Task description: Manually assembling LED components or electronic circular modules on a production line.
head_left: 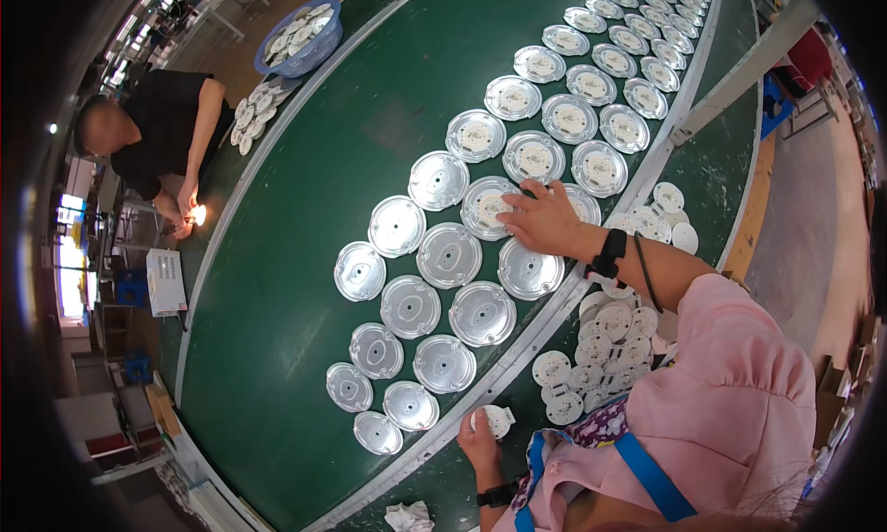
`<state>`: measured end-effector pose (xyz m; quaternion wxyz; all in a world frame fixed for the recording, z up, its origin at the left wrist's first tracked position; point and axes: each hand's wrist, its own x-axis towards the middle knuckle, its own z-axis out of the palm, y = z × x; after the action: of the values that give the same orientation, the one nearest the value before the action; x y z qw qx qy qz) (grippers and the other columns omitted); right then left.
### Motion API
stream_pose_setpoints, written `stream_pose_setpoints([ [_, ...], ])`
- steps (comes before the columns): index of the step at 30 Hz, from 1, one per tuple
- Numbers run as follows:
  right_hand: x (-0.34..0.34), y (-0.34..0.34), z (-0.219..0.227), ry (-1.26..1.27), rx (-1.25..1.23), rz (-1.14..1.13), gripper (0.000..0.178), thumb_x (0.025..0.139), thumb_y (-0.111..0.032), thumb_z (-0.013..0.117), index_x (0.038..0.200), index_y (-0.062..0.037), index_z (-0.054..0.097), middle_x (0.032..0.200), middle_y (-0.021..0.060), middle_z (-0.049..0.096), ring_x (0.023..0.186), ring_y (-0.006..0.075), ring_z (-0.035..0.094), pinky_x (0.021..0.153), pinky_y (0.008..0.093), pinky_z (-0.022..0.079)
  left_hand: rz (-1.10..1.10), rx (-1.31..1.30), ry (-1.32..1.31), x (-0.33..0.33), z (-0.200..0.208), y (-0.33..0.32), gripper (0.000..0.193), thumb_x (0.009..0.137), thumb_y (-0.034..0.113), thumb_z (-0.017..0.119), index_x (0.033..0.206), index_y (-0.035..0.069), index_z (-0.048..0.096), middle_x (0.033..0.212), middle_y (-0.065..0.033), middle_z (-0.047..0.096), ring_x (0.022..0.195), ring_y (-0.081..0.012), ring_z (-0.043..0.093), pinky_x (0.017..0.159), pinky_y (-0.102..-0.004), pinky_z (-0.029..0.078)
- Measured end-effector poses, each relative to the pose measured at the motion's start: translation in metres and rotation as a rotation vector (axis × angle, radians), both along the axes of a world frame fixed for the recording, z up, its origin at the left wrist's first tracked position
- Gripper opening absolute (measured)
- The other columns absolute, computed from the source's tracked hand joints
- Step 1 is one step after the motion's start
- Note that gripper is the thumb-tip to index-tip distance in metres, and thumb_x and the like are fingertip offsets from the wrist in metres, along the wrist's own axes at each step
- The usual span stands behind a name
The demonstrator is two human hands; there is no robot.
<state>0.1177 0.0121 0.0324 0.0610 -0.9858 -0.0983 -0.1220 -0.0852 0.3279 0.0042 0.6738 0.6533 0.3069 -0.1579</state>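
Note:
My left hand (480,447), low beside the belt's near rail, is closed on a round white circuit board (495,422). My right hand (542,220) reaches over the belt with its fingers spread. Its fingertips touch or hover just over a white disc lying in a round silver metal plate (479,221); the exact contact is hard to make out. Beyond it, rows of similar plates hold white discs, such as the plate (534,157) just behind my hand. Nearer to the left, several bare silver plates (448,255) show only a small central hole or mark.
The green conveyor belt (277,282) curves between metal rails. Loose white boards (605,347) are heaped on the near ledge. Across the belt, a co-worker (171,116) handles a glowing lamp (197,215) near a white box-shaped device (166,282). A blue basket (323,56) holds more discs.

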Motion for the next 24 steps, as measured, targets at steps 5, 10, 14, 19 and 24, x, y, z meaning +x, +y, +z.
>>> stream_pose_setpoints([
  [5,0.0005,0.0004,0.0010,0.008,-0.008,-0.001,0.024,0.072,-0.025,0.061,0.096,-0.0242,0.063,0.113,-0.0042,0.052,0.109,0.0253,0.040,0.077,0.0486,0.034,-0.007,0.011,-0.002,0.0001,-0.0006,0.0009,0.016,0.087,0.014,0.051,0.086,-0.001,0.056,0.069,-0.0054,0.060,0.053,-0.0106,0.056,0.046,-0.0222,0.046],
  [10,-0.0001,0.0002,0.0011,0.015,-0.022,-0.007,0.023,0.073,-0.025,0.061,0.096,-0.0246,0.063,0.113,-0.0043,0.052,0.108,0.0250,0.040,0.078,0.0494,0.034,-0.006,-0.007,0.027,0.0011,0.0041,0.0013,0.016,0.087,0.013,0.052,0.087,-0.002,0.058,0.071,-0.0054,0.060,0.056,-0.0100,0.056,0.050,-0.0227,0.046],
  [14,-0.0004,0.0014,0.0015,0.023,-0.010,-0.016,0.022,0.075,-0.025,0.059,0.096,-0.0245,0.063,0.113,-0.0044,0.052,0.108,0.0249,0.040,0.079,0.0494,0.034,0.017,-0.039,0.023,-0.0001,0.0029,0.0028,0.017,0.086,0.012,0.053,0.088,-0.003,0.059,0.072,-0.0055,0.061,0.059,-0.0095,0.056,0.054,-0.0233,0.046],
  [19,-0.0005,0.0011,0.0008,0.015,-0.020,-0.012,0.023,0.074,-0.025,0.060,0.097,-0.0244,0.063,0.114,-0.0044,0.051,0.108,0.0247,0.039,0.079,0.0489,0.034,0.015,-0.034,0.004,-0.0010,-0.0012,0.0040,0.017,0.087,0.013,0.052,0.088,-0.003,0.058,0.071,-0.0059,0.061,0.057,-0.0105,0.057,0.051,-0.0232,0.047],
  [24,-0.0007,-0.0001,-0.0010,0.010,-0.037,0.001,0.026,0.071,-0.024,0.062,0.097,-0.0243,0.063,0.115,-0.0038,0.051,0.108,0.0250,0.040,0.078,0.0480,0.034,0.022,-0.037,0.016,-0.0002,0.0006,0.0044,0.017,0.086,0.012,0.054,0.087,-0.004,0.059,0.072,-0.0059,0.061,0.059,-0.0098,0.057,0.054,-0.0234,0.047],
])
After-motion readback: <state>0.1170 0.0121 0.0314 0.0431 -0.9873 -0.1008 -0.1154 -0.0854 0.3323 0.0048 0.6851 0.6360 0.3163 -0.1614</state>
